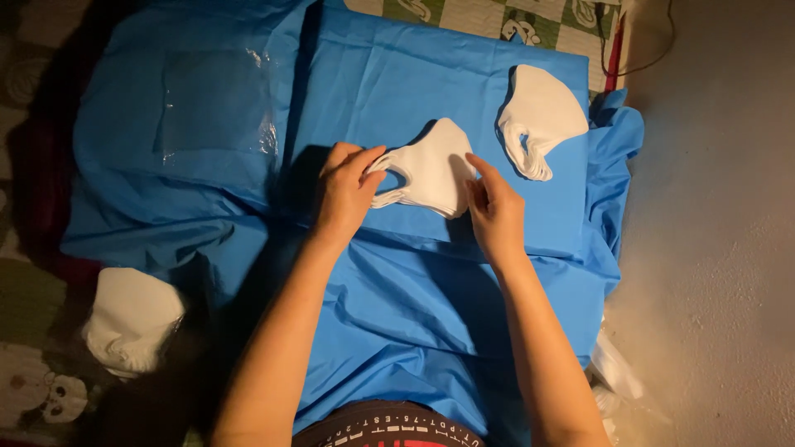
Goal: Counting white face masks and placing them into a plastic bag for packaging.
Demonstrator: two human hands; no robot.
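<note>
- Centre of the blue sheet (464, 99), spread over a raised, bench-like surface: a small stack of white face masks (431, 170), lying flat, between both hands.
- Left hand (344, 194): fingers curled over the ear-loop end of the stack, thumb and fingertips pinching the loops at its left edge; clenched on the stack, not released.
- Right hand (495, 211): fingers straight and together, tips pressed against the stack's right edge; touching and steadying, nothing closed around it, so loose rather than grasping.
- Long axis of the stack: roughly left to right across the sheet, loop end toward the left hand, rounded nose end up and toward the right hand.
- Nearness: both hands in contact; left hand with the fuller hold, right hand only at the rim.
- Toward the far right corner of the sheet: a second stack of white masks (538, 120), loops pointing down, well apart from the right hand.
- Off the near left edge, down on the patterned mat (33, 389): a third white pile (132, 319), partly in shadow, far from either hand.
- Far left part of the sheet: a clear plastic bag (215, 99), flat and glossy.
- Right of the sheet: bare grey floor (720, 248).
</note>
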